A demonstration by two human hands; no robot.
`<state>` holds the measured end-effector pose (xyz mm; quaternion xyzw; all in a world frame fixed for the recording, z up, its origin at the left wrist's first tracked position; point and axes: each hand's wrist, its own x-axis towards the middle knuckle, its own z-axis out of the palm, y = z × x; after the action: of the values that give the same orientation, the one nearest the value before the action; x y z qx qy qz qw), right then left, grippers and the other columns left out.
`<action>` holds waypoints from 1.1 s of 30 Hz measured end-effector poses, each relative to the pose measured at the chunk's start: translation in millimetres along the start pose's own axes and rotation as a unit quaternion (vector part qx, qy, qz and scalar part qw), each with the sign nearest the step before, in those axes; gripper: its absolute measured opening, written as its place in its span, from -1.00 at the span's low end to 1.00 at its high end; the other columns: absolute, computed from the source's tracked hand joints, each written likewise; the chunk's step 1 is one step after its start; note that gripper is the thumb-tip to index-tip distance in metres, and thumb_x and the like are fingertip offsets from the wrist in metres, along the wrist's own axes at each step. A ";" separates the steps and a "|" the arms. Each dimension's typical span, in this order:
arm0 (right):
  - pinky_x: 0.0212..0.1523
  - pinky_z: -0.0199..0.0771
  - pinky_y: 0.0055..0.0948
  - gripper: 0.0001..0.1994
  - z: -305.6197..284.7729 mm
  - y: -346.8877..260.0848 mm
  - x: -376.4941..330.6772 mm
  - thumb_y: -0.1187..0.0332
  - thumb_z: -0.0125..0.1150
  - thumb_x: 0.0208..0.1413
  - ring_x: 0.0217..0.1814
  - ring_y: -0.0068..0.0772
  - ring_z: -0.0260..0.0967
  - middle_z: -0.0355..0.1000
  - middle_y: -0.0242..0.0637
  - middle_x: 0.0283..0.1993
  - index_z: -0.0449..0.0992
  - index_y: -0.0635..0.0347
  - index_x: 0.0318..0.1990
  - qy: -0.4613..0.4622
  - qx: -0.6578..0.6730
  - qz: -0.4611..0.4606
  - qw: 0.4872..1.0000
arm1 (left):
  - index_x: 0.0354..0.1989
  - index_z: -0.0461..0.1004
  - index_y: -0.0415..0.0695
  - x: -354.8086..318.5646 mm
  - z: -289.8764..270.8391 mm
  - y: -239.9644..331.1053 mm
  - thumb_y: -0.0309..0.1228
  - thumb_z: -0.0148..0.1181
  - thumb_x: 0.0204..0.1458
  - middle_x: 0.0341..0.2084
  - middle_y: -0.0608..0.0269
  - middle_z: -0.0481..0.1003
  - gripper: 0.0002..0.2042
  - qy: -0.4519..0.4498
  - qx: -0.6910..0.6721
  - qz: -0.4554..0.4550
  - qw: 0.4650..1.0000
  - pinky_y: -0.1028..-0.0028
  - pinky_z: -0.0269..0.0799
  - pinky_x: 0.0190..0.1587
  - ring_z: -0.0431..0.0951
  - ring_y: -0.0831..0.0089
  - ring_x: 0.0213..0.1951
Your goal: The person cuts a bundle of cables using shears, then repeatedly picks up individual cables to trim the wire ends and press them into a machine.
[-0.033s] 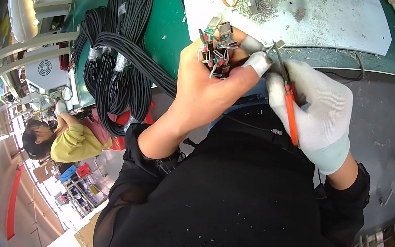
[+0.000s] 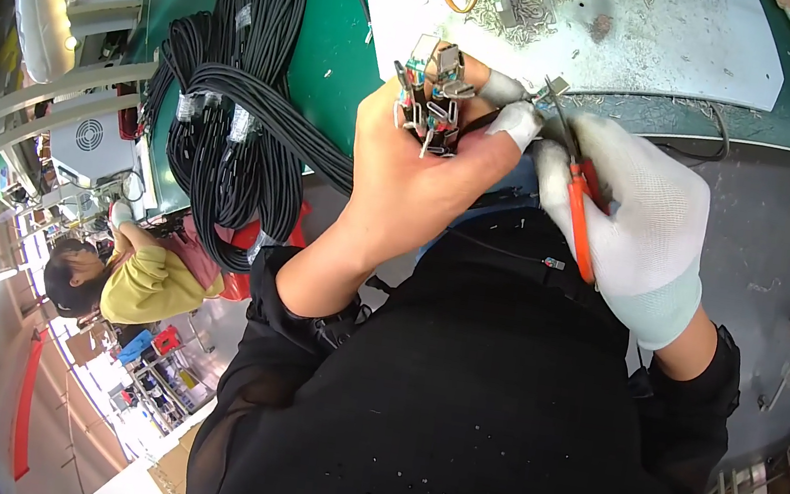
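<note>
My left hand is closed around a bundle of black cables whose metal plug connectors and coloured wire ends stick out above the fist. White covers wrap its thumb and a fingertip, which pinch one cable end with a small metal connector. In a white glove, my right hand is closed on orange-handled cutters. Their thin dark jaws reach up to that pinched cable end, close beside the connector. Whether the jaws touch it I cannot tell. The fingers' inner sides are hidden.
Thick coils of black cable lie over the green table on the left. Small metal pieces are scattered on a white sheet ahead. Another cable end hangs at my lap. A person in yellow works far left.
The bundle and the pinched connector have shifted very slightly. My right hand and the cutters have tilted a little. Both hands keep their holds.
</note>
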<state>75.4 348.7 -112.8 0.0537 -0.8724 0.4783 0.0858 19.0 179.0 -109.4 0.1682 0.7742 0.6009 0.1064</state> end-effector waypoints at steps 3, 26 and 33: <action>-0.58 0.23 -0.52 -0.86 4.1 6.0 1.9 0.42 0.19 0.04 -0.65 -0.62 0.20 0.25 -0.29 -0.63 0.50 0.29 -0.27 0.062 -0.103 -0.059 0.991 | -0.28 0.43 -0.28 -3.3 1.1 -4.5 -0.67 0.25 -0.06 -0.55 0.41 0.45 -0.82 0.002 0.061 0.033 0.998 0.71 0.24 -0.47 0.34 0.78 -0.52; -0.70 0.19 -0.60 -0.76 21.1 80.0 111.6 0.27 0.08 0.15 -0.77 -0.63 0.19 0.23 -0.43 -0.74 0.46 0.30 -0.42 0.037 0.019 -0.235 0.971 | -0.39 0.41 -0.18 100.5 -46.5 -55.4 -0.43 0.23 0.02 -0.69 0.50 0.23 -0.87 -0.091 -0.262 -0.205 0.938 0.66 0.01 -0.63 0.12 0.74 -0.68; -0.68 0.31 -0.55 -0.73 4.1 62.2 132.2 0.27 0.14 0.09 -0.73 -0.50 0.33 0.38 -0.29 -0.69 0.44 0.34 -0.49 -0.192 0.252 0.150 0.936 | -0.47 0.41 -0.16 108.5 -53.8 -52.3 -0.47 0.28 -0.06 -0.66 0.46 0.33 -0.86 -0.095 -0.112 -0.200 0.969 0.67 0.12 -0.61 0.26 0.70 -0.66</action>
<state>-65.4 377.1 -139.7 0.0324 -0.7208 0.6706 -0.1725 -107.5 161.4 -142.2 0.0531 0.7063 0.6314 0.3157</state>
